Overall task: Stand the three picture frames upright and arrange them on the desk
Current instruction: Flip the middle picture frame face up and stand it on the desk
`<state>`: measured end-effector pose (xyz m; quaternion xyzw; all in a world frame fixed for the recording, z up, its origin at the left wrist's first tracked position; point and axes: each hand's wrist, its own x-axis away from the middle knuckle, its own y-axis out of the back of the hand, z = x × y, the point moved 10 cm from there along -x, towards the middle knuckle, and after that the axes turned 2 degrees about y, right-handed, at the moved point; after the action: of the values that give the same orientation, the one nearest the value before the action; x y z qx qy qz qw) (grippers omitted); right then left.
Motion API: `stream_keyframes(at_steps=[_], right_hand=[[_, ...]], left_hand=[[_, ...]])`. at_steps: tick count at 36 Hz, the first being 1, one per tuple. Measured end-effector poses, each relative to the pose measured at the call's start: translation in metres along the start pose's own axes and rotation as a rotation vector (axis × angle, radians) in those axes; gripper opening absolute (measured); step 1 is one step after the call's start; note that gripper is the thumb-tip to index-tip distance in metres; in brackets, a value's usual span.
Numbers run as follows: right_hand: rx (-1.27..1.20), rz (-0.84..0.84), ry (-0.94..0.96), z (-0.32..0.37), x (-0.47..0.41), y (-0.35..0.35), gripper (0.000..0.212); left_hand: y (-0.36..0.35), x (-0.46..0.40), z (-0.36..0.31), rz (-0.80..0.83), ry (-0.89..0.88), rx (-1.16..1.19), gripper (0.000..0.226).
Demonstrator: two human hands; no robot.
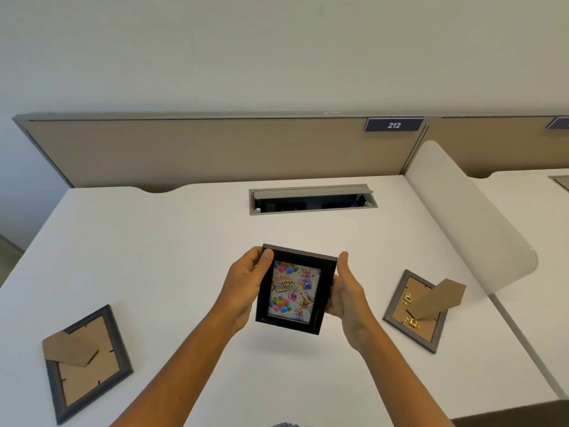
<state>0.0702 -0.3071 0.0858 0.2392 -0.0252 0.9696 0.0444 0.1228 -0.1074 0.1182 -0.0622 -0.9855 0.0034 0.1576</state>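
Note:
A black picture frame (295,291) with a "Happy Birthday" balloon picture is held above the middle of the white desk (184,241), its picture side facing me. My left hand (246,291) grips its left edge and my right hand (346,295) grips its right edge. A grey frame (87,363) lies face down at the near left, its cardboard stand folded out. A second grey frame (415,311) lies face down at the right, its cardboard stand sticking up.
An open cable tray (312,199) is set into the desk at the back. A beige partition (215,149) with a "212" label (394,124) runs behind the desk. A white side divider (474,217) borders the desk's right side.

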Motion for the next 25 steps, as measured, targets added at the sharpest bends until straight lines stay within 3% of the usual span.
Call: stream_keyframes(at_steps=[25], right_hand=[[-0.168, -0.14, -0.101, -0.048, -0.05, 0.019, 0.073]], left_hand=[[-0.031, -0.062, 0.044, -0.007, 0.142, -0.092, 0.025]])
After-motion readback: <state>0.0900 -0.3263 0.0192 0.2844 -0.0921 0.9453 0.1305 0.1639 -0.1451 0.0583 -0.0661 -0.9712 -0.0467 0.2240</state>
